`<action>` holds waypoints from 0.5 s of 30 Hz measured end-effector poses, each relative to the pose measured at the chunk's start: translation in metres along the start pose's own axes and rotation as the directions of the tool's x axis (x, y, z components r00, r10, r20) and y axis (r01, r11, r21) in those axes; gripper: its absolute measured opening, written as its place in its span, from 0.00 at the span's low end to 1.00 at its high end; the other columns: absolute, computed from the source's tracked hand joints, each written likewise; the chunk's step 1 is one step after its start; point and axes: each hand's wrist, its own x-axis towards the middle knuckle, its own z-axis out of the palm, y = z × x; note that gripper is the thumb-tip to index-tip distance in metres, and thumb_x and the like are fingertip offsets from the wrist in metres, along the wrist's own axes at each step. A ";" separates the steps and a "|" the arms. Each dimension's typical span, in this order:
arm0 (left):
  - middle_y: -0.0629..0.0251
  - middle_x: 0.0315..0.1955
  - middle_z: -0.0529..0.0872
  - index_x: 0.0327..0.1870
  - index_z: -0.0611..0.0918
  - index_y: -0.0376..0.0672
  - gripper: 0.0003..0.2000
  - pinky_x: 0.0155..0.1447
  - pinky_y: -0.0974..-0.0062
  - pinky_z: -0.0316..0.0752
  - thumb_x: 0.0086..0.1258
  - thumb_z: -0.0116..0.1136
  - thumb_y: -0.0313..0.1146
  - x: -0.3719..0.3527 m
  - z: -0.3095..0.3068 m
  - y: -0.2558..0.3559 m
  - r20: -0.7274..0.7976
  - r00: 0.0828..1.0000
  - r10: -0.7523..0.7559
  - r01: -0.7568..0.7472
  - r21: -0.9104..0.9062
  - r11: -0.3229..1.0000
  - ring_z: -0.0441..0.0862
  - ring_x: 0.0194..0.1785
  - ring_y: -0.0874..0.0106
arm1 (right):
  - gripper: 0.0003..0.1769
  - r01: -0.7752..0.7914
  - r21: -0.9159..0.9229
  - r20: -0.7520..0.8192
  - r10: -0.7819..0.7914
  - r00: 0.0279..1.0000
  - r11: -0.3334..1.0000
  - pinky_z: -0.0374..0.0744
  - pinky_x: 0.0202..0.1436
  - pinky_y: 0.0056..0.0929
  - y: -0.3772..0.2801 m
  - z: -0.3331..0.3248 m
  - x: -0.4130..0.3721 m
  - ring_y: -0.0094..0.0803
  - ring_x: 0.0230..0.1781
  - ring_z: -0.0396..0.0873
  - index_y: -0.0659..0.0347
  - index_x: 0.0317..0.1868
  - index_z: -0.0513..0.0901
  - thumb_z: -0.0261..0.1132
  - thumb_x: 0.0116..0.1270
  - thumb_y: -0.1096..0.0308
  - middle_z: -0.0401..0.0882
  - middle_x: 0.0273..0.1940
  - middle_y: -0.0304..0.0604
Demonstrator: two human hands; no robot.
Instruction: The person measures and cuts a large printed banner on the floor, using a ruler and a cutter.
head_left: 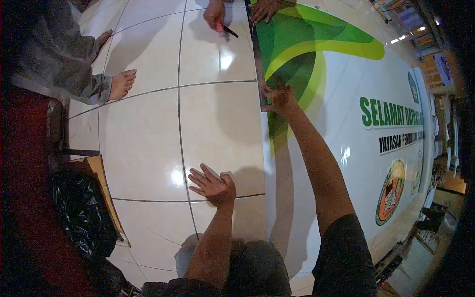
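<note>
A large printed banner [341, 99], white with green curves and lettering, lies over the floor on the right. Its left edge carries a dark narrow strip [257, 64]. At the lower end of that strip, my right hand [280, 99] has curled fingers on the banner's edge, thumb and forefinger astride it. My left hand [213, 185] rests flat on the tiles left of the banner, fingers spread, holding nothing. Across from me, another person's hand [215, 17] holds a thin dark tool with a reddish part, and a second hand [264, 10] presses on the banner's top corner.
Cream floor tiles [143, 128] with dark joints spread to the left. A person's bare foot [122, 84] in grey trousers stands at upper left. A black plastic bag [81, 213] sits by a cardboard piece [111, 198] at lower left. Clutter lines the far right.
</note>
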 end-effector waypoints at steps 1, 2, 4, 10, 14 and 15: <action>0.40 0.80 0.43 0.79 0.57 0.38 0.38 0.77 0.34 0.35 0.68 0.48 0.42 0.000 -0.001 0.000 0.012 1.000 -0.006 0.006 0.000 1.000 0.39 0.82 0.42 | 0.51 0.000 0.000 0.000 0.000 1.000 1.000 0.70 0.63 0.57 0.001 0.004 0.001 0.43 0.69 0.68 0.40 0.74 0.68 0.69 0.51 0.30 0.66 0.74 0.22; 0.40 0.80 0.43 0.79 0.56 0.38 0.38 0.77 0.34 0.34 0.68 0.48 0.43 0.000 -0.002 0.000 0.024 1.000 -0.012 0.012 0.001 1.000 0.39 0.82 0.42 | 0.51 0.010 0.034 -0.054 -0.009 0.998 0.999 0.70 0.64 0.57 0.003 0.012 0.002 0.43 0.69 0.68 0.40 0.74 0.68 0.70 0.51 0.31 0.67 0.73 0.23; 0.40 0.80 0.43 0.79 0.56 0.38 0.38 0.77 0.34 0.35 0.68 0.48 0.43 0.000 -0.003 0.002 0.023 1.000 -0.012 0.012 -0.001 1.000 0.39 0.82 0.42 | 0.51 0.035 0.098 -0.163 -0.019 0.986 0.995 0.68 0.64 0.57 0.009 0.035 0.007 0.44 0.69 0.67 0.40 0.74 0.69 0.72 0.49 0.33 0.68 0.73 0.23; 0.39 0.79 0.43 0.79 0.56 0.39 0.38 0.77 0.33 0.35 0.67 0.49 0.42 0.001 -0.002 0.001 0.026 1.000 -0.015 0.015 -0.011 1.000 0.39 0.82 0.42 | 0.50 0.009 0.092 -0.192 0.009 0.981 0.996 0.66 0.66 0.58 0.004 0.017 -0.002 0.44 0.69 0.67 0.41 0.72 0.71 0.76 0.48 0.39 0.70 0.72 0.24; 0.39 0.79 0.44 0.79 0.56 0.40 0.38 0.77 0.33 0.35 0.67 0.49 0.42 0.001 -0.002 0.001 0.003 1.000 -0.005 0.005 -0.021 1.000 0.39 0.82 0.42 | 0.50 0.110 0.187 -0.272 -0.056 0.961 0.976 0.63 0.67 0.61 0.014 0.043 0.009 0.49 0.69 0.66 0.40 0.71 0.73 0.76 0.45 0.37 0.73 0.69 0.31; 0.39 0.79 0.44 0.79 0.56 0.40 0.38 0.77 0.33 0.35 0.67 0.49 0.42 0.000 -0.002 0.001 0.004 1.000 -0.006 0.006 -0.021 1.000 0.39 0.82 0.42 | 0.51 0.133 0.231 -0.339 -0.048 0.940 0.964 0.62 0.67 0.63 0.013 0.042 0.009 0.54 0.69 0.66 0.38 0.71 0.73 0.76 0.43 0.35 0.76 0.66 0.39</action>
